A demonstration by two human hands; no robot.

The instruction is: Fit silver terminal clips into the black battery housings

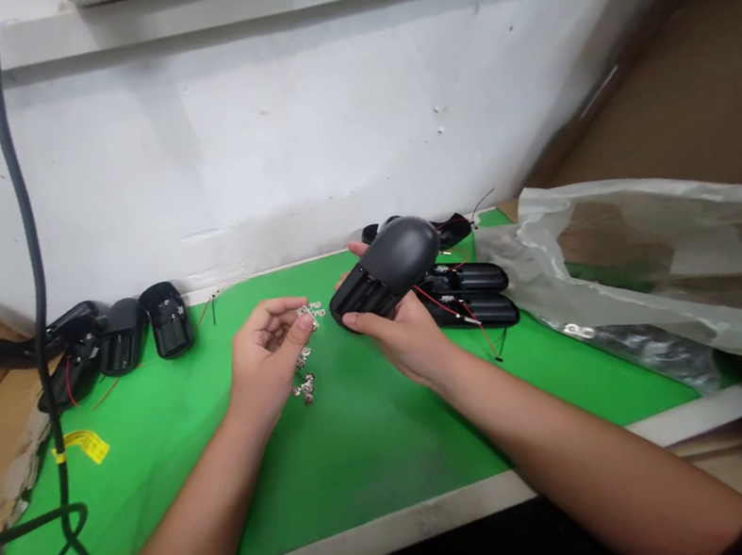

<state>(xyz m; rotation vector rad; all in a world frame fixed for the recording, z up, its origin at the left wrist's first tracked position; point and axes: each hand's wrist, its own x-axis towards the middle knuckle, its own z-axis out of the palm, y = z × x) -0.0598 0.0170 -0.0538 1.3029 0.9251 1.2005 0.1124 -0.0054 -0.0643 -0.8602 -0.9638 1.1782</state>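
Note:
My right hand [409, 328] grips a black plastic housing [403, 257] with a rounded end and an open, slotted compartment, tilted above the green mat. Between the thumb and fingertips of my left hand [269, 348] is a small metal contact plate [308, 317], just left of the housing and apart from it. More small metal contacts [305, 387] lie loose on the mat beside and below my left hand. Behind my right hand, similar black housings [471, 293] with red and black wires rest on the mat, partly hidden by the hand.
Several black housings [167, 320] sit at the back left. A clear plastic bag [628, 270] holding dark and metal parts spreads over the right side. A dark cable [24, 233] hangs down at the left, with a yellow tag [89, 446] near it. Cardboard walls [689, 87] flank the bench.

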